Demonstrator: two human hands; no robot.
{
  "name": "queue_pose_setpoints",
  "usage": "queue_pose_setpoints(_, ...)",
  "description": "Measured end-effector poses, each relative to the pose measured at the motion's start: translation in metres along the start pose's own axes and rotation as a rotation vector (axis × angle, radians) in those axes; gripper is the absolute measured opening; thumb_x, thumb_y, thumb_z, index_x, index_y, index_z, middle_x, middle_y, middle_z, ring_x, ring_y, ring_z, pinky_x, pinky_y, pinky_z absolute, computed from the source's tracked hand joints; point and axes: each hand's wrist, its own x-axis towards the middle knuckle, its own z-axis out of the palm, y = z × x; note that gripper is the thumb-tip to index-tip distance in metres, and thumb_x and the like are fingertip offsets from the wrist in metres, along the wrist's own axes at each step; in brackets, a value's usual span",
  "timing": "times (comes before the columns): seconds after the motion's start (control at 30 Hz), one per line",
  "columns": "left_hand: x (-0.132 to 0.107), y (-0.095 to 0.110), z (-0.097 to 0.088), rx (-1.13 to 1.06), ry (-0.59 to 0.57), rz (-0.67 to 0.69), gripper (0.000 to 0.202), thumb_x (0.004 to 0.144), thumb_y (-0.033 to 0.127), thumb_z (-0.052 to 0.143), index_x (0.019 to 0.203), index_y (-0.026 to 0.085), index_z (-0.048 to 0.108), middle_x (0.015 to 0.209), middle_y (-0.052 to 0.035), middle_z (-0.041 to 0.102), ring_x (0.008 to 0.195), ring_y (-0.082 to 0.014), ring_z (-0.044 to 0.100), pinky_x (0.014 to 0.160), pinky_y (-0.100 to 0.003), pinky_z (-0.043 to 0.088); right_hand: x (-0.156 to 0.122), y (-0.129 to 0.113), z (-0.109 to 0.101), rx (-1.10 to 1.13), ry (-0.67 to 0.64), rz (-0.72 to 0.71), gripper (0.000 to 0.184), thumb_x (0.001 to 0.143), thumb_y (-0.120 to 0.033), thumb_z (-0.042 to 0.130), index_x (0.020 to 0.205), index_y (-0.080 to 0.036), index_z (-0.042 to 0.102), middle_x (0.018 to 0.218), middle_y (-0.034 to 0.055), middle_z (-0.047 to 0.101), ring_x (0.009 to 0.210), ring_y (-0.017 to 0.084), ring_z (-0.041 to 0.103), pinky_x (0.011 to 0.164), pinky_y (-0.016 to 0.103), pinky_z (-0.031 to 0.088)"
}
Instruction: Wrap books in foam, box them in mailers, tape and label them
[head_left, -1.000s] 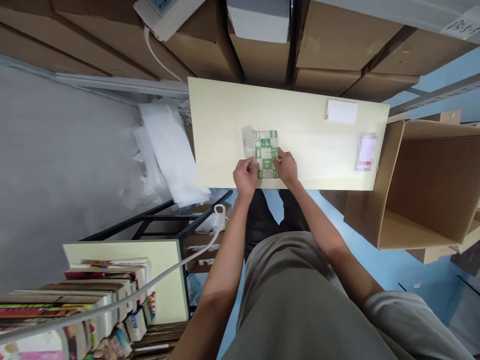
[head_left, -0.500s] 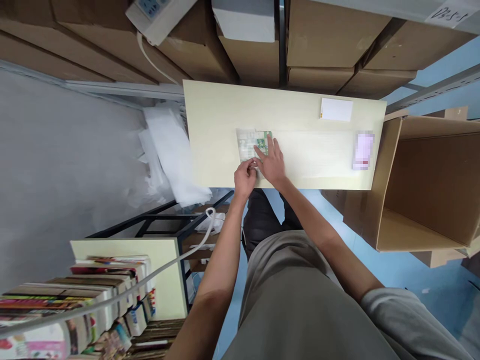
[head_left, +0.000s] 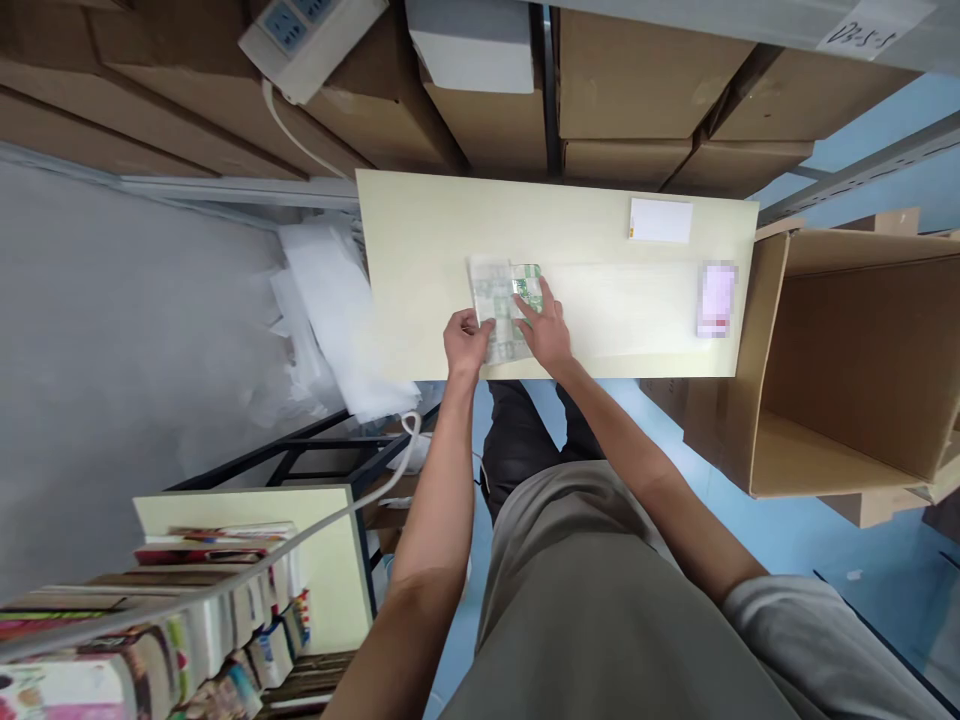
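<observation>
On the pale yellow board (head_left: 420, 230) lies a flat green-and-white printed item, perhaps a book (head_left: 529, 280). A translucent white wrapping sheet (head_left: 622, 310) stretches out to its right, and a folded-over flap of the same kind of sheet (head_left: 491, 285) covers the item's left part. My left hand (head_left: 466, 342) pinches the flap's lower left edge between thumb and fingers. Resting on the uncovered green part, my right hand (head_left: 547, 330) has its fingers apart and presses down.
At the board's right end lies a blurred pinkish phone-like object (head_left: 717, 298), with a white card (head_left: 660, 220) behind it. An open cardboard box (head_left: 772, 330) stands to the right. White sheets (head_left: 330, 310) hang left; shelved boxes (head_left: 622, 80) line the back; books (head_left: 225, 590) sit lower left.
My left hand has moved left, away from my right hand, to the flap's edge. The flap now lies flatter and more of it shows. My right hand stays on the green item.
</observation>
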Motion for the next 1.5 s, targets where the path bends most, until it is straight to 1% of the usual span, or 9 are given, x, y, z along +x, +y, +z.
queue_pose_setpoints(0.17, -0.038, 0.013, 0.003, 0.1, 0.017, 0.214, 0.056, 0.083, 0.019, 0.072, 0.138, 0.022, 0.061, 0.139, -0.0147, 0.069, 0.118, -0.0271, 0.074, 0.104, -0.041, 0.063, -0.005, 0.007, -0.014, -0.03, -0.016, -0.027, 0.052, 0.117, -0.035, 0.056, 0.168, -0.029, 0.063, 0.191, 0.0117, 0.033, 0.166, 0.043, 0.04, 0.131, 0.069, 0.047)
queue_pose_setpoints(0.5, -0.098, 0.068, 0.04, 0.295, -0.033, 0.549, 0.066, 0.087, 0.005, 0.068, 0.151, 0.016, 0.052, 0.14, -0.0206, 0.055, 0.14, -0.0394, 0.058, 0.123, -0.056, 0.052, -0.001, 0.048, -0.042, 0.023, -0.055, -0.097, 0.048, 0.11, -0.029, 0.068, 0.158, -0.027, 0.073, 0.186, 0.0139, 0.041, 0.174, 0.039, 0.032, 0.139, 0.065, 0.04)
queue_pose_setpoints(0.63, -0.113, 0.079, 0.061, 0.311, -0.003, 0.561, 0.069, 0.085, 0.0, 0.064, 0.15, 0.016, 0.051, 0.14, -0.0214, 0.054, 0.142, -0.0412, 0.054, 0.125, -0.061, 0.048, 0.0, 0.061, -0.054, 0.056, -0.021, -0.12, 0.043, 0.104, -0.023, 0.073, 0.146, -0.024, 0.081, 0.169, 0.0166, 0.06, 0.16, 0.037, 0.051, 0.137, 0.06, 0.045)
queue_pose_setpoints(0.77, -0.123, 0.083, 0.08, 0.282, 0.042, 0.555, 0.07, 0.083, -0.003, 0.062, 0.147, 0.021, 0.051, 0.138, -0.0186, 0.054, 0.136, -0.0385, 0.056, 0.124, -0.06, 0.049, -0.004, 0.072, -0.064, 0.185, -0.004, -0.046, 0.041, 0.103, -0.02, 0.068, 0.141, -0.02, 0.082, 0.135, 0.0143, 0.08, 0.125, 0.031, 0.075, 0.119, 0.047, 0.061)
queue_pose_setpoints(0.93, -0.132, 0.089, 0.105, 0.248, 0.036, 0.551, 0.064, 0.085, -0.002, 0.063, 0.143, 0.022, 0.052, 0.135, -0.0176, 0.056, 0.133, -0.037, 0.057, 0.122, -0.059, 0.05, -0.012, 0.094, -0.074, 0.465, -0.005, 0.098, 0.037, 0.105, -0.025, 0.06, 0.134, -0.019, 0.081, 0.117, 0.0071, 0.087, 0.094, 0.022, 0.083, 0.096, 0.037, 0.069)
queue_pose_setpoints(1.17, -0.14, 0.093, 0.157, 0.263, -0.041, 0.467, 0.063, 0.091, -0.001, 0.063, 0.15, 0.018, 0.052, 0.144, -0.0223, 0.056, 0.141, -0.039, 0.055, 0.121, -0.058, 0.049, -0.029, 0.129, -0.095, 0.497, 0.28, 0.254, 0.044, 0.111, -0.056, 0.06, 0.131, -0.022, 0.078, 0.115, 0.0106, 0.087, 0.091, 0.024, 0.084, 0.094, 0.042, 0.071)
queue_pose_setpoints(1.3, -0.14, 0.085, 0.18, 0.274, -0.11, 0.413, 0.051, 0.101, 0.01, 0.065, 0.15, 0.019, 0.057, 0.147, -0.0241, 0.057, 0.139, -0.0412, 0.058, 0.118, -0.06, 0.051, -0.035, 0.135, -0.1, 0.393, 0.24, 0.267, 0.04, 0.111, -0.05, 0.063, 0.134, -0.021, 0.077, 0.125, 0.0144, 0.084, 0.1, 0.027, 0.084, 0.099, 0.045, 0.07)
queue_pose_setpoints(1.4, -0.13, 0.073, 0.173, 0.249, -0.238, 0.466, 0.052, 0.098, 0.014, 0.072, 0.149, 0.02, 0.062, 0.145, -0.0223, 0.059, 0.137, -0.0398, 0.06, 0.117, -0.057, 0.054, -0.037, 0.136, -0.097, 0.295, 0.206, 0.281, 0.039, 0.108, -0.043, 0.069, 0.138, -0.02, 0.077, 0.134, 0.0174, 0.079, 0.102, 0.028, 0.083, 0.099, 0.046, 0.069)
queue_pose_setpoints(1.5, -0.109, 0.059, 0.143, 0.201, -0.23, 0.507, 0.049, 0.097, 0.017, 0.073, 0.145, 0.019, 0.065, 0.146, -0.0202, 0.061, 0.143, -0.0373, 0.059, 0.125, -0.055, 0.05, -0.039, 0.139, -0.089, 0.243, 0.228, 0.29, 0.047, 0.109, -0.046, 0.07, 0.146, -0.019, 0.073, 0.13, 0.0169, 0.078, 0.098, 0.027, 0.081, 0.096, 0.047, 0.07)
